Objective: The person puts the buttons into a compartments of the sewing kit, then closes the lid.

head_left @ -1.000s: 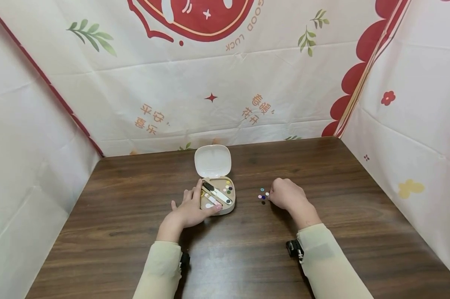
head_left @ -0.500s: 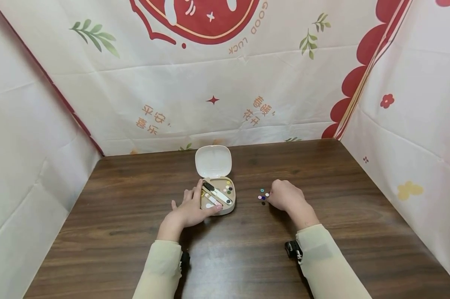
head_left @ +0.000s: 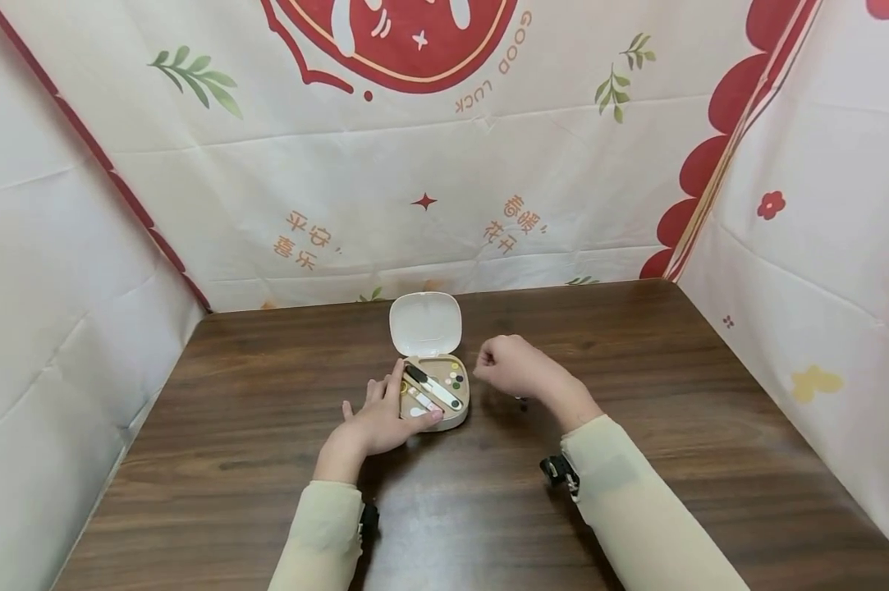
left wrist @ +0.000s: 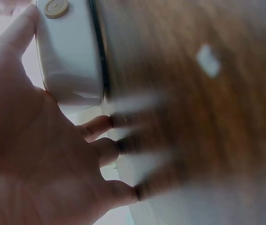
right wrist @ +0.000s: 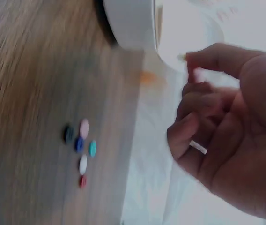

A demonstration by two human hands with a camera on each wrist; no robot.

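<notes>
The small sewing box (head_left: 455, 417) stands on the table with its white lid (head_left: 425, 324) raised. Its beige tray holds white thread snips (head_left: 440, 392) with a black tip and several small buttons (head_left: 455, 378) in the right compartment. My left hand (head_left: 378, 423) rests against the box, thumb along the near wall and index finger along the left side; in the left wrist view the other fingers reach to the table. Just right of the box, my right hand (head_left: 521, 367) pinches a tiny pale button (right wrist: 182, 57) between thumb and index finger, seen in the right wrist view.
Several loose buttons lie on the brown table (head_left: 237, 460), among them a pink button (right wrist: 84, 128), a teal button (right wrist: 92, 148) and a red button (right wrist: 83, 182). In the head view my right hand mostly hides them. A printed white cloth (head_left: 370, 180) hangs behind the table.
My right hand has lifted away from the loose buttons and moved left to the box's right side, carrying a button. My left hand has stayed at the box.
</notes>
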